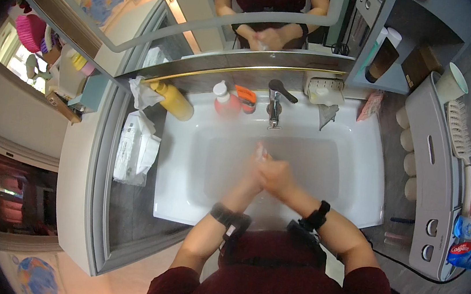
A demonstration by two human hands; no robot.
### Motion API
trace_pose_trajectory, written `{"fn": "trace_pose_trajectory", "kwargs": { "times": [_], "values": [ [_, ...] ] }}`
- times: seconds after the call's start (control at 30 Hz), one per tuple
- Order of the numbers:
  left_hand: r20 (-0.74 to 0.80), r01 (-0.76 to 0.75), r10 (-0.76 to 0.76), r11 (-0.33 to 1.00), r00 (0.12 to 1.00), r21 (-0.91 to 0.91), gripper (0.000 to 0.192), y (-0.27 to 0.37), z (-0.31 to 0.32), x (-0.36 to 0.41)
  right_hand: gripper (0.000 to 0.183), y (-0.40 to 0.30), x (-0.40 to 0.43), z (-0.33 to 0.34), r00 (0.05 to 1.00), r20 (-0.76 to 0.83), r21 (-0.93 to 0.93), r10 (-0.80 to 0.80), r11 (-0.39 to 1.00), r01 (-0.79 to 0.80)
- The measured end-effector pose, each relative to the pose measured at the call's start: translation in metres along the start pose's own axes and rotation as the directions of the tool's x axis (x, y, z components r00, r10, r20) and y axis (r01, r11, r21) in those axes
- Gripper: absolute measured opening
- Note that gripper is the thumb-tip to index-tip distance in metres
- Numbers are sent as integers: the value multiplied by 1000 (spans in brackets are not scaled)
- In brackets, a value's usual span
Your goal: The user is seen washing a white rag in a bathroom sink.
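Observation:
Over the white washbasin [360,161], my two hands are pressed together. My right hand [278,176] is wrapped around my left hand [258,160], whose fingertips point towards the chrome tap [275,106]. Much of the left hand is hidden beneath the right, so how its fingers are set is unclear. The tap's dark lever [285,91] points to the right; whether water runs cannot be made out. Behind the basin stand a pink pump bottle [226,102] with a white head and an orange-and-grey item [246,99]. Both wrists wear black straps.
A yellow bottle [175,102] stands at the basin's left rear, above a tissue pack [133,148]. A mirror [249,22] spans the back. On the right are a grey organizer [430,156], a hairbrush [459,129], Colgate toothpaste [469,254] and a black cable [404,268].

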State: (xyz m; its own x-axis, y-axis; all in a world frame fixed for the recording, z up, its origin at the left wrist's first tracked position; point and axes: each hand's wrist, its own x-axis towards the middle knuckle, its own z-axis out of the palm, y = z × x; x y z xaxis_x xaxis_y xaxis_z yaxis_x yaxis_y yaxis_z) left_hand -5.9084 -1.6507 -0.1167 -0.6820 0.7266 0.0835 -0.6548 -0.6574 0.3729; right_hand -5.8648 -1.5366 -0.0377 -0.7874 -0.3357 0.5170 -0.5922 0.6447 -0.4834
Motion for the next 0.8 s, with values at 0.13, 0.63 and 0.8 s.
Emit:
{"fn": "trace_pose_trajectory", "kwargs": {
  "times": [0.13, 0.63, 0.8],
  "values": [
    [-423, -27, 260, 875, 868, 483, 61, -16, 97, 13, 11, 30, 13, -4, 955, -70, 4, 289, 957, -289],
    [-414, 112, -52, 986, 909, 122, 51, 1, -16, -4, 10, -10, 16, 8, 995, -101, -131, -6, 991, -7],
    [-573, 199, -61, 963, 817, 181, 44, 8, 91, 6, 11, 14, 17, -10, 987, 88, -228, 137, 967, -114]
  ]
}}
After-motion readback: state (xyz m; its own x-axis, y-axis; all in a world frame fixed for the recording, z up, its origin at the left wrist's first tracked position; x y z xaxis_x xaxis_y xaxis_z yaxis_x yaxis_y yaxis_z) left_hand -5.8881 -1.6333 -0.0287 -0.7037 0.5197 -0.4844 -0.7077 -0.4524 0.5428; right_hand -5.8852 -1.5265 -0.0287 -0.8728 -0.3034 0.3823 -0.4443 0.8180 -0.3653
